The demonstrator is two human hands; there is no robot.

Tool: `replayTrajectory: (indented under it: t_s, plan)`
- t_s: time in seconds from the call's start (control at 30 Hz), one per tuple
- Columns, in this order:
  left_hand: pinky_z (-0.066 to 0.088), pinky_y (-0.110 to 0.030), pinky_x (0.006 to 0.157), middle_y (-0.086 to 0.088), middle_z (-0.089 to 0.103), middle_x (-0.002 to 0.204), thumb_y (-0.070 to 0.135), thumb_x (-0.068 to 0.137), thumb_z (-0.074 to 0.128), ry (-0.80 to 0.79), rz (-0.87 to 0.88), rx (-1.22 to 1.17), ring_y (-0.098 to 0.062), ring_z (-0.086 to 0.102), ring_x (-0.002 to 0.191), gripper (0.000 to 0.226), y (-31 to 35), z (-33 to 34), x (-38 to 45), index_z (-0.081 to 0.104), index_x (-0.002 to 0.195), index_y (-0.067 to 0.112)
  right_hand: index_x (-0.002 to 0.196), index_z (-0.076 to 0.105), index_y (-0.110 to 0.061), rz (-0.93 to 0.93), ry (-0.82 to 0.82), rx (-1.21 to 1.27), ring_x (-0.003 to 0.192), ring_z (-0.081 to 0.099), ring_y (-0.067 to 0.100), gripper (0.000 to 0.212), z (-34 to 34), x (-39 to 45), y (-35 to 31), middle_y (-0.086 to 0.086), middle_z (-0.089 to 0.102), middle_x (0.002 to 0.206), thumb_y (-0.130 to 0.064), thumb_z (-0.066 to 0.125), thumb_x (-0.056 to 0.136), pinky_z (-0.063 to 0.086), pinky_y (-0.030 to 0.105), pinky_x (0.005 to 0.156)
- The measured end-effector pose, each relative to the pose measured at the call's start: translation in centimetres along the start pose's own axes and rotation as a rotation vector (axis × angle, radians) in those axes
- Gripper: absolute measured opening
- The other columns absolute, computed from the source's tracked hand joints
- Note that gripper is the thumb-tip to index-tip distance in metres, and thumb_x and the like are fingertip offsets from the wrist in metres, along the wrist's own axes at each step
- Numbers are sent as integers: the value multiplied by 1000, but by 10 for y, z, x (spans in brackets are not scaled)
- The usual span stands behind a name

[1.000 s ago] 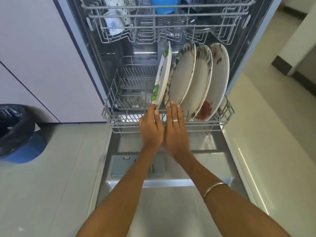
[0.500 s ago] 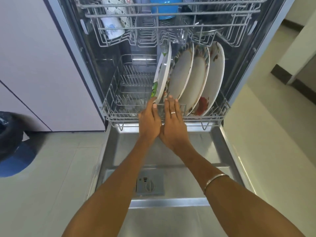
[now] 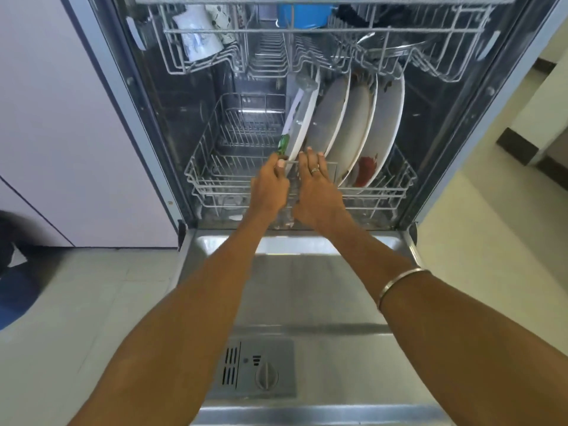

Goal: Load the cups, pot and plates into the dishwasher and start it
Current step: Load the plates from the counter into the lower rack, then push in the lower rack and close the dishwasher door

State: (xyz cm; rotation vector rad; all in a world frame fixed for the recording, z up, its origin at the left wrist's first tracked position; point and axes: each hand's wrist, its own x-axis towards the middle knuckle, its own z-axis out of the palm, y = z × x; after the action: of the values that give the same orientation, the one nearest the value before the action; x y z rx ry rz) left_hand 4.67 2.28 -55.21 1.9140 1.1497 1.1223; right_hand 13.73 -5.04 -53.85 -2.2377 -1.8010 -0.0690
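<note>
Loading looks nearly done: four plates (image 3: 347,130) stand on edge in the lower rack (image 3: 384,192), cups (image 3: 196,35) and the pot (image 3: 396,49) sit in the upper rack (image 3: 307,31) at 12 o'clock. The door (image 3: 307,302) is open, and starting remains. The left hand (image 3: 270,189) pinches the leftmost plate's rim, thumb on its face. The right hand (image 3: 316,192) lies flat on the rack's front rail, fingers straight and together.

Both arms bare, no sleeves in view. Right forearm (image 3: 461,318) wears a thin, plain silver-coloured metal bangle (image 3: 399,282), sitting loose above the wrist. Right hand (image 3: 316,186) has a narrow silver-toned ring (image 3: 315,170) on one of its fingers (image 3: 319,162). Left hand (image 3: 270,187) and left forearm (image 3: 190,302): nothing worn. Fingernails short, unpainted.
</note>
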Motion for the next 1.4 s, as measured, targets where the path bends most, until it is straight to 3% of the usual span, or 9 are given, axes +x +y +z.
replayTrajectory:
  t_s: [0.43, 0.57, 0.67, 0.77, 0.87, 0.97, 1.17, 1.27, 1.4]
  plan:
    - [42, -50, 98, 7, 59, 84, 15, 101, 38, 46, 4, 16, -23, 57, 88, 24, -1, 4, 3, 60, 111, 16, 154, -15, -7, -15, 65, -137, 149, -18, 28, 111, 11, 3, 4, 8, -22, 161, -24, 70, 83, 26, 36, 117]
    - [37, -55, 103, 17, 54, 78, 15, 102, 35, 13, 13, -19, -20, 55, 91, 23, 0, 3, 1, 56, 105, 24, 155, -13, -9, 4, 47, -71, 150, -16, 25, 107, 8, 0, 2, 3, -20, 162, -11, 67, 84, 37, 38, 111]
    - [34, -56, 106, 12, 62, 98, 28, 106, 30, -78, -17, -22, -24, 57, 107, 30, 0, -2, 2, 50, 127, 31, 154, -9, -4, -47, 49, -174, 149, -18, 30, 100, 9, 2, 5, 10, -21, 162, -16, 62, 86, 21, 41, 121]
    - [32, -60, 110, -6, 59, 135, 43, 105, 32, -248, -72, -15, -35, 53, 124, 42, 3, -13, 0, 20, 144, 51, 153, -14, -3, -79, -15, -239, 148, -21, 31, 99, 7, 5, 11, 12, -24, 160, -17, 59, 88, 9, 46, 123]
    - [21, -60, 116, -13, 42, 152, 50, 102, 37, -298, -114, 89, -41, 38, 138, 56, 11, -18, -6, 8, 151, 46, 152, -20, -8, -67, -126, -155, 148, -24, 27, 114, -9, 0, 9, 5, -28, 160, -20, 69, 82, 17, 47, 122]
    - [1, -58, 119, -12, 8, 165, 52, 101, 41, -307, -87, 218, -36, 4, 151, 74, 10, -26, -35, -6, 156, 35, 153, -21, -11, -38, -215, -71, 149, -19, 26, 110, -26, -11, 3, 1, -24, 161, -15, 65, 84, 15, 47, 121]
    - [6, -41, 124, -6, 16, 164, 34, 107, 33, -208, 115, 314, -22, 7, 153, 54, -35, -50, -122, 24, 156, 14, 155, -9, -4, -48, -8, -72, 151, -5, 29, 73, -15, -70, 29, 10, -11, 164, -21, 37, 100, 21, 48, 120]
    - [2, -31, 122, -6, 23, 162, 37, 105, 23, -242, 152, 377, -23, 13, 152, 55, -51, -53, -144, 36, 152, 13, 155, -4, -3, -110, -101, -62, 152, -1, 28, 67, -4, -105, 30, 11, -6, 164, -24, 33, 103, 20, 50, 120]
    - [2, -30, 121, -10, 22, 162, 23, 108, 29, -262, 165, 464, -24, 13, 152, 48, -53, -50, -168, 28, 154, 8, 155, -1, -2, -67, -186, -47, 152, 0, 28, 66, 13, -136, 18, 12, -3, 164, -35, 29, 106, 13, 46, 121]
